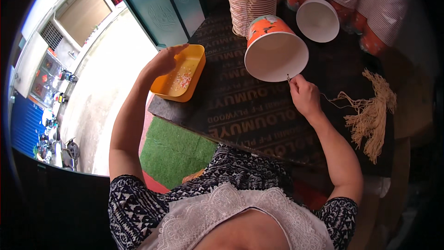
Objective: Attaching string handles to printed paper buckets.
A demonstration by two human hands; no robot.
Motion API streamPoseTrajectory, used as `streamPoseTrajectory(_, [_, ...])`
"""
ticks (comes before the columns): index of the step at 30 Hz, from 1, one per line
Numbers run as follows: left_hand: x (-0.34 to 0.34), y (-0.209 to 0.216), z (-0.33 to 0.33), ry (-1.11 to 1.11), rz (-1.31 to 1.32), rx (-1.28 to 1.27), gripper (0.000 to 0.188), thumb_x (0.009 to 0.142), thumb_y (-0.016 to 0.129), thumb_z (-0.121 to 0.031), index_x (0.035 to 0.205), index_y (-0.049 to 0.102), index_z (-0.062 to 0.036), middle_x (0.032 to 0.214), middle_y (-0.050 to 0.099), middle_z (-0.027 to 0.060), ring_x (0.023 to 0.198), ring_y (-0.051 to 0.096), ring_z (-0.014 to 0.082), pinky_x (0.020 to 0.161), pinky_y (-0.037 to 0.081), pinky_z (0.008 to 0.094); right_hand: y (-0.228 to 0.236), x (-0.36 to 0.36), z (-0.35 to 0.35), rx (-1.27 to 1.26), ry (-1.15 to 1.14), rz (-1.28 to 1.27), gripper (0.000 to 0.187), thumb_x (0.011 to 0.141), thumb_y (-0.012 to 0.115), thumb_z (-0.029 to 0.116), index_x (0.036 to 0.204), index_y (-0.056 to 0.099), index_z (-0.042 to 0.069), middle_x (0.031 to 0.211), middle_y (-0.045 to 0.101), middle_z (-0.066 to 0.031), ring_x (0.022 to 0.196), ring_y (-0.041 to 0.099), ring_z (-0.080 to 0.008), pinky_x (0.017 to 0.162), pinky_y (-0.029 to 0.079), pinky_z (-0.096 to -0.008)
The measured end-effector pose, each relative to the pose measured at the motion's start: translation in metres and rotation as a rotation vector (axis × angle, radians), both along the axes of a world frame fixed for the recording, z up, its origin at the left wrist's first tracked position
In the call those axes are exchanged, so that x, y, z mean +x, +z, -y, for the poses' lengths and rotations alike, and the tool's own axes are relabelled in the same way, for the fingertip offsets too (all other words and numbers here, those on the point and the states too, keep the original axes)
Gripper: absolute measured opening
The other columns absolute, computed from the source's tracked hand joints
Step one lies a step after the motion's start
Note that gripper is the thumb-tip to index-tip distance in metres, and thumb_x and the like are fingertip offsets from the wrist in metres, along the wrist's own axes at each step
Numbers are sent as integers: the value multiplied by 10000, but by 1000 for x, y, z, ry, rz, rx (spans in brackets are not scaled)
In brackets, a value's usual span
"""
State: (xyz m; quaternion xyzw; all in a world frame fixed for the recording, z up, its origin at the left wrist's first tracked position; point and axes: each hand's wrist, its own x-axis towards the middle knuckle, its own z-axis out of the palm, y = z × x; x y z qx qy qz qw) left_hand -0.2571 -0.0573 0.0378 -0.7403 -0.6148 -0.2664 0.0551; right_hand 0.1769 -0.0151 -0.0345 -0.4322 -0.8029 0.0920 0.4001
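My left hand [164,61] reaches over the left side of a yellow plastic tray [198,75], fingers stretched out near its far rim. Tiny multicoloured beads or bits [183,79] lie scattered on the tray's bottom. Close to the table's middle, my right hand [305,95] pinches a small, thin metal tool [288,78]; its exact kind is too small to make out. The tool's tip is by the lower rim of an orange paper bucket [270,27], which lies on its side with its white mouth toward me. A thin string runs from near my right hand to a beige string bundle [373,111].
The dark printed plywood table [240,111] carries a tall stack of paper buckets [251,4] at the back. Another white-mouthed bucket [317,20] stands right of it, before wrapped stacks [381,11]. A green metal door [159,7] stands at back left; green turf [173,153] lies below.
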Motion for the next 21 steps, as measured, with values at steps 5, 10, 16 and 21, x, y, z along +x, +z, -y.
streamPoseTrajectory(5, [40, 44, -4, 344, 13, -576, 397, 804, 517, 76, 1178, 622, -5, 993, 674, 210, 924, 660, 344, 837, 532, 400, -1, 5, -1, -12, -21, 0, 72, 845, 615, 73, 842, 563, 24, 693, 613, -170, 678, 628, -373, 560, 467, -425])
streamPoseTrajectory(10, [57, 32, 11, 145, -100, -29, 370, 811, 587, 16, 1180, 608, 0, 1261, 529, 267, 1170, 534, 374, 930, 478, 422, 0, 4, 0, -32, -12, 60, 97, 877, 593, 136, 865, 560, 45, 743, 645, -156, 713, 638, -369, 575, 478, -454])
streamPoseTrajectory(16, [132, 56, 13, 83, -164, 167, 299, 846, 630, -33, 1144, 637, -31, 1343, 482, 186, 1202, 512, 335, 992, 451, 405, 3, 5, 3, -53, -33, 22, 77, 857, 606, 109, 847, 571, 41, 719, 621, -174, 708, 627, -384, 573, 471, -449])
streamPoseTrajectory(21, [204, 60, 32, -421, 75, 332, 61, 800, 643, -59, 794, 601, -16, 857, 590, 147, 785, 591, 349, 684, 498, 420, 1, 5, 0, -20, -11, -39, 72, 854, 628, 125, 863, 611, 56, 733, 624, -184, 721, 634, -380, 570, 477, -441])
